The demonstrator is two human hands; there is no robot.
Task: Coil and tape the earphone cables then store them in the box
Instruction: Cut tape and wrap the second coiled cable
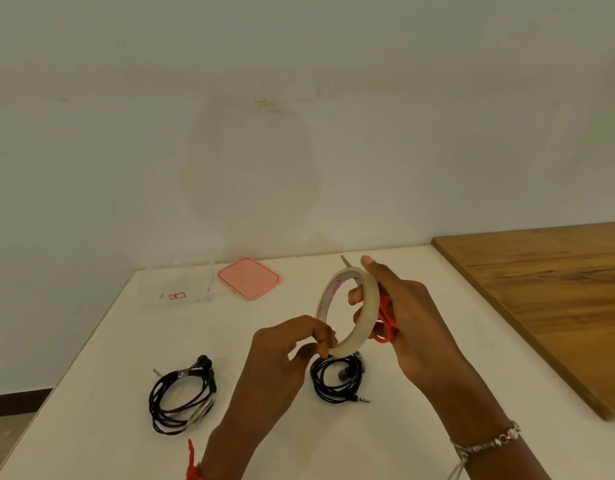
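Both hands are raised at centre frame over the white bench [101, 344]. The right hand [403, 313] grips a tape roll [347, 311] together with red-handled scissors [385, 320], whose handles are mostly hidden behind the roll; the left hand [281, 355] pinches the roll's lower rim. Below them lies a coiled black earphone cable [335, 379], partly covered by the hands. A second coil [181, 400] lies lower left. Towards upper left, the clear box [181, 285] is faint, beside a pink lid [248, 278].
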